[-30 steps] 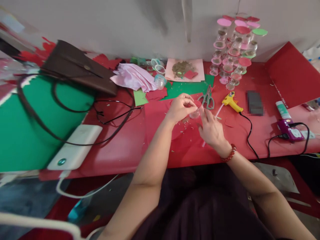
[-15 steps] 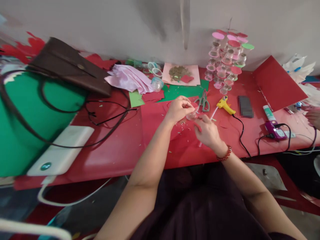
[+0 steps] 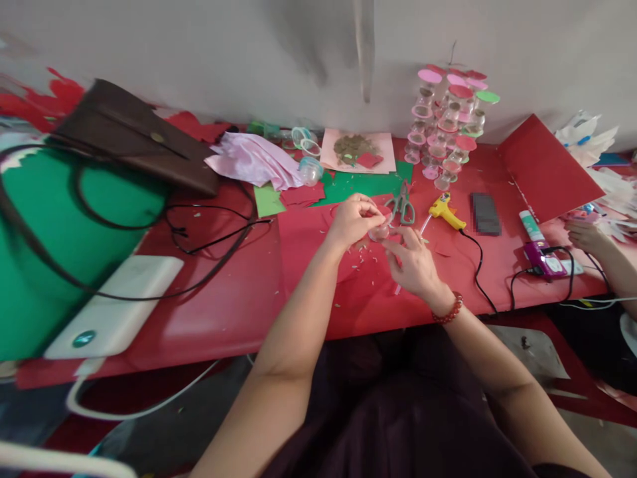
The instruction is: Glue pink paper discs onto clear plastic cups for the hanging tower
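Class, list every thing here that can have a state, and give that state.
left hand, pinched on the clear cup
right hand, fingertips against the clear cup
scissors, shut, lying flat
glue gun, on its side, cord attached
brown bag, flap shut
cup tower, standing upright

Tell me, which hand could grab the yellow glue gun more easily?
Probably the right hand: it is nearer the glue gun, on the same side. The left hand is farther off, pinching the clear cup.

Soft, even daylight with faint shadows; edges bow from wide-angle distortion, and the left margin smears with blur.
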`<state>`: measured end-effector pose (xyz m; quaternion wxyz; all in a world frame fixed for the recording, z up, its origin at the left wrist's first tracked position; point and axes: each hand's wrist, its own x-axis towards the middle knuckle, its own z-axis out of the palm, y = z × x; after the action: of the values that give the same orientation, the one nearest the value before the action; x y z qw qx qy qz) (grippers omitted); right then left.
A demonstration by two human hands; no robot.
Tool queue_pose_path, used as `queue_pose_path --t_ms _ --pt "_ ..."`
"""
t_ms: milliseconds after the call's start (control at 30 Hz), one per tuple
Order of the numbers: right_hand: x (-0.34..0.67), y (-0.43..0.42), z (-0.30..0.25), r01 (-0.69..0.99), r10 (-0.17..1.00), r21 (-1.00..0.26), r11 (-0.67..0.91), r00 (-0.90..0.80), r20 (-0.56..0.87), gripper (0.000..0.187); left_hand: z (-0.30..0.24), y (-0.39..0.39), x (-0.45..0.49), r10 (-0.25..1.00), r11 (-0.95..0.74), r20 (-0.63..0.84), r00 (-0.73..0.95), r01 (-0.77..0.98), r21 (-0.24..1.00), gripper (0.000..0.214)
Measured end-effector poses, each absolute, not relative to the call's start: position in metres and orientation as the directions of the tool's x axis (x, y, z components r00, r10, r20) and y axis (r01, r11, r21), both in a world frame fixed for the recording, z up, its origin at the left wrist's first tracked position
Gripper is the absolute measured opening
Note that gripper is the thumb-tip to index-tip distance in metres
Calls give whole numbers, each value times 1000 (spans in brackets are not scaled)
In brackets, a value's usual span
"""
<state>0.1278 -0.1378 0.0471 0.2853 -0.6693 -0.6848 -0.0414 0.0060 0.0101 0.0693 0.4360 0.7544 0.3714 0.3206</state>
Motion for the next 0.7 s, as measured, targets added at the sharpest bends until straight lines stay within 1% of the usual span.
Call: queue_pose_path --t_ms 100,167,233,267,300,333,367,400,433,500,600,700 --pt "128 -135 48 947 852 -320 36 138 505 49 70 10 6 842 -348 165 514 283 894 5" --pt "129 -136 48 951 849 -295 89 82 522 46 69 10 6 845 -356 174 506 288 889 5" --pt "135 -140 47 936 865 -311 166 13 501 32 69 11 6 849 -353 174 499 290 890 5" --pt "142 -142 47 929 878 -340 148 35 478 28 69 11 6 852 -347 171 494 291 892 5" --pt "151 -144 47 925 886 -373 74 111 451 31 69 11 6 857 -341 168 488 291 894 6" --pt "163 -146 47 921 890 -388 -40 210 405 37 69 10 6 862 -335 166 480 293 896 6" --pt "177 -147 48 911 874 -379 -160 310 375 38 70 10 7 867 -327 160 472 297 897 7" --pt "192 -147 50 901 843 -350 -257 386 375 33 70 9 7 872 -319 153 465 301 899 8" --pt "208 -145 53 901 830 -300 -314 414 374 31 70 8 8 875 -313 149 461 304 900 9" --pt "234 -138 60 876 816 -182 -446 482 319 46 70 8 9 878 -313 152 455 303 900 8" --pt "256 -121 68 831 821 -62 -552 555 132 47 69 7 10 874 -327 168 455 297 897 8" --pt "261 -106 71 808 808 6 -589 589 -25 48 68 7 10 871 -336 177 459 291 896 9"
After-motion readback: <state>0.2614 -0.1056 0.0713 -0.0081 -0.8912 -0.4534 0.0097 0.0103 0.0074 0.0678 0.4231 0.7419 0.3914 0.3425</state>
